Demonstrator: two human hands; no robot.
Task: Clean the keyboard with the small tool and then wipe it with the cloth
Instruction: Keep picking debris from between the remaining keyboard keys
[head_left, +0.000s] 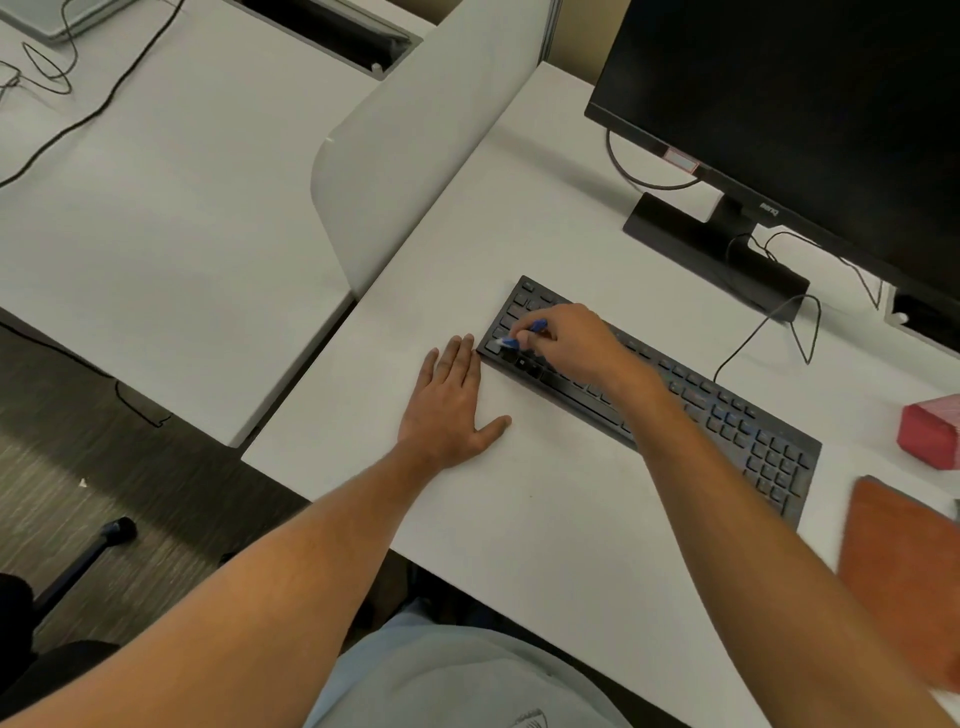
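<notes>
A small blue tool (522, 335) is pinched in the curled fingers of the right hand (576, 345), its pale tip set on the keys at the left end of the black keyboard (727, 415). At about eight o'clock from that hand, the left hand (449, 405) is laid flat on the white desk (545, 519), fingers straight and together, fingertips just beside the keyboard's left edge. An orange cloth (904, 566) is seen at four o'clock, beyond the keyboard's right end. A dark monitor (805, 114) is placed at one o'clock.
</notes>
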